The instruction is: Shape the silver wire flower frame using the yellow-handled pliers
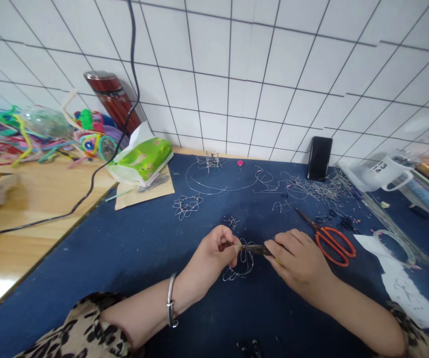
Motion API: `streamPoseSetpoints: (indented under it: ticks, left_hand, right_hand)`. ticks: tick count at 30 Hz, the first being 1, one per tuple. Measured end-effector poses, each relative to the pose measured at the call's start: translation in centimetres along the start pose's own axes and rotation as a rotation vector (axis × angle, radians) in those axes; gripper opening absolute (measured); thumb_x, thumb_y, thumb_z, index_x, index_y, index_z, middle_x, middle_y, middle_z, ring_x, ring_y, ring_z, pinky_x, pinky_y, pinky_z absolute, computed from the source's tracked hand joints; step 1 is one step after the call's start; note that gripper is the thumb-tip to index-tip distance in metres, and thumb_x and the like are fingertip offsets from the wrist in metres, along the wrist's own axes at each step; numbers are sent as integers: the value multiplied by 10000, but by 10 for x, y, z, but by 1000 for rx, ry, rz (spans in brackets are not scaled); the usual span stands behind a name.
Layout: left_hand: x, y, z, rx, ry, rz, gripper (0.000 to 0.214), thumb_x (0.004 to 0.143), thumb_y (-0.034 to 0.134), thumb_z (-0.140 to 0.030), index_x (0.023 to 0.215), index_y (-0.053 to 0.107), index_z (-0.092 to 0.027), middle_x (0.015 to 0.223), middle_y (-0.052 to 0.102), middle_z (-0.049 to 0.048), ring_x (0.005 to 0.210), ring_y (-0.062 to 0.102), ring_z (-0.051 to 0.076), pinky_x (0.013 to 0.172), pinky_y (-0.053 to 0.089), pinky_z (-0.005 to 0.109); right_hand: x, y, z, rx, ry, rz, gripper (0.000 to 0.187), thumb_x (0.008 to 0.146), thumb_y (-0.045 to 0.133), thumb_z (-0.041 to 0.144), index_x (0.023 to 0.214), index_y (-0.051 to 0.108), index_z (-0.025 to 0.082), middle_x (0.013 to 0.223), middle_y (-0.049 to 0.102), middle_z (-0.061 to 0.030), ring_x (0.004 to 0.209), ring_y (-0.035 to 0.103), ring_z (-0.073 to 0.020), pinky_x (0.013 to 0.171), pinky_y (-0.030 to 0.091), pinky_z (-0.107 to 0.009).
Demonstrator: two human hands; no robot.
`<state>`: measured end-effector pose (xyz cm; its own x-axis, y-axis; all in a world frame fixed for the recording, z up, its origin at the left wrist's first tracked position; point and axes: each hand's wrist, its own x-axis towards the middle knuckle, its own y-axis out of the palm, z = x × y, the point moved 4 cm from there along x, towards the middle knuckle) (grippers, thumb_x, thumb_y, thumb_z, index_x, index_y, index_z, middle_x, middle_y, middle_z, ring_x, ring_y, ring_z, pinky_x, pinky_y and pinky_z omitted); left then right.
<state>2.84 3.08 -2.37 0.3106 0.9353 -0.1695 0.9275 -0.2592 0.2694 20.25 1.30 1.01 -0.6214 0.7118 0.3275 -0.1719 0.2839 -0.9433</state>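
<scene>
My left hand (220, 248) is closed in a pinch, thumb against fingers, on a small bit of wire that is mostly hidden. My right hand (298, 256) is wrapped round the handles of dark pliers (257, 249), whose tips meet the left fingertips. Below both hands lies a wire flower ring (250, 268), partly covered by the left fingers. Just beyond the left hand is a small wire flower (231, 222). Another looped wire flower (187, 206) rests farther left on the blue mat (155, 238).
Orange-handled scissors (336, 243) lie right of my right hand. Behind them are tangled wires (311, 186), a black phone (319, 158) and a white mug (386, 171). A green tissue pack (143, 159), a red thermos (113, 99) and a hanging black cable (133, 59) are at left.
</scene>
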Motion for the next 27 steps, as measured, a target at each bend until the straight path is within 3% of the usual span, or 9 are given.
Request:
streamPoseSetpoints:
  ticks: [15, 19, 27]
  left_hand:
    - [5, -5, -2, 81, -5, -7, 128, 780, 536, -131, 782, 420, -185, 739, 563, -27, 538, 469, 74, 548, 366, 224]
    - [5, -4, 0, 109, -14, 21, 127, 783, 535, -135, 796, 421, -188, 748, 566, -22, 534, 468, 74, 537, 362, 223]
    - [3, -4, 2, 156, -32, 90, 117, 772, 537, -128, 812, 445, -188, 749, 572, -8, 541, 478, 87, 532, 371, 227]
  right_hand:
    - [-2, -6, -10, 61, -33, -61, 205, 805, 536, 225, 1004, 576, 195, 881, 553, -57, 833, 488, -187, 727, 369, -344]
    - [-2, -6, -14, 55, 18, -96, 195, 801, 547, 229, 991, 575, 194, 889, 553, -57, 839, 488, -187, 755, 365, -357]
    - [0, -3, -13, 78, -34, -23, 207, 810, 538, 233, 1011, 577, 201, 897, 552, -58, 855, 485, -186, 738, 358, -339]
